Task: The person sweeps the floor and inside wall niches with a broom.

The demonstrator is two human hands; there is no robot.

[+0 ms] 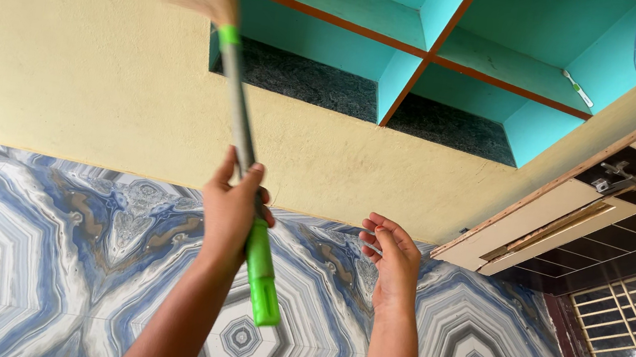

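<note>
Overhead, left hand (231,212), fingers clenched round a broom (243,142) at its grey shaft, green grip end below the palm. Bristles blurred at the lower left corner of the turquoise wall shelf (430,48). Right hand (393,265) just beside, fingers released and loosely curled, apart from the broom.

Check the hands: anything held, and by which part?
Left hand grips a broom on its grey shaft, just above the green handle end. Right hand is open, fingers curled, holding nothing.
</note>
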